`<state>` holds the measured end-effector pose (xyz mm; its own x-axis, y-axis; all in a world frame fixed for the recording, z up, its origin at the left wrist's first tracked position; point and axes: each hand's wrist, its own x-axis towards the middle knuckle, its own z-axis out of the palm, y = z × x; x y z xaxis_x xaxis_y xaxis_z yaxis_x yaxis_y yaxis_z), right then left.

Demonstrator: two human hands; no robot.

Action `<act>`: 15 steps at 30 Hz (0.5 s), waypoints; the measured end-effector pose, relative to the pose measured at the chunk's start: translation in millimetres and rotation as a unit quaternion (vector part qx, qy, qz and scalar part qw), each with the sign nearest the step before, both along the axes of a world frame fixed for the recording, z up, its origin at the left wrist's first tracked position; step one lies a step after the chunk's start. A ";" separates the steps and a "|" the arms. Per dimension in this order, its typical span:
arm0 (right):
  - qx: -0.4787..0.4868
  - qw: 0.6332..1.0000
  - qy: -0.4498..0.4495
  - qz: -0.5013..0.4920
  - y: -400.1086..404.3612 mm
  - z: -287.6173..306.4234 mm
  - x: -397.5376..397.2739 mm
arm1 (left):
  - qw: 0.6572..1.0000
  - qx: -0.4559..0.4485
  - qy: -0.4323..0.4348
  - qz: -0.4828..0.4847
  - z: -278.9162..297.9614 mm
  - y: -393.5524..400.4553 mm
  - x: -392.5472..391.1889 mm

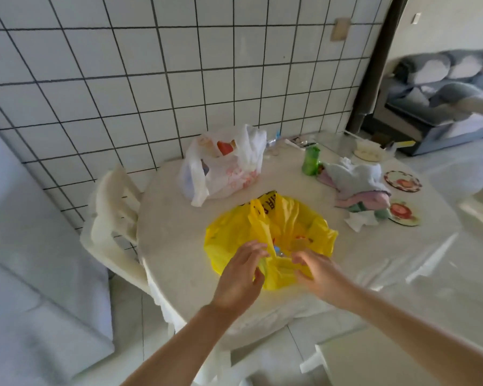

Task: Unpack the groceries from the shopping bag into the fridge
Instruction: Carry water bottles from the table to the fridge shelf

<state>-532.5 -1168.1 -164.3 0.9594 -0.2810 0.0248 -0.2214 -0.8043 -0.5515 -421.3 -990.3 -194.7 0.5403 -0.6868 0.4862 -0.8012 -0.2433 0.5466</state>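
Observation:
A yellow plastic shopping bag [234, 235] lies on the round white table [179, 218] right in front of me. My left hand [239, 277] grips the near left rim of the bag with curled fingers. My right hand [315, 271] pinches the near right rim. Between the two hands the bag's mouth gapes and a blue bottle cap [277, 249] shows inside. Other contents are hidden by the plastic. No fridge is in view.
A white plastic bag [223, 165] with groceries stands behind the yellow one. A green can [311, 160], folded cloths [357, 188] and round coasters [402, 181] lie at the right. A white plastic chair [112, 218] stands at the left, against the tiled wall [151, 65].

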 end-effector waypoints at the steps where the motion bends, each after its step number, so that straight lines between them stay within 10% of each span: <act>1: -0.024 0.999 0.021 0.020 -8.1 -8.0 5.5 | 1.000 0.022 -0.012 -0.017 -6.7 -11.8 9.2; 10: -0.176 0.960 0.204 0.074 -56.1 -63.2 55.7 | 0.927 0.320 -0.127 -0.152 -42.2 -75.1 68.5; 15: -0.185 0.950 0.237 0.086 -62.2 -71.9 61.5 | 0.918 0.307 -0.192 -0.161 -54.0 -71.9 90.9</act>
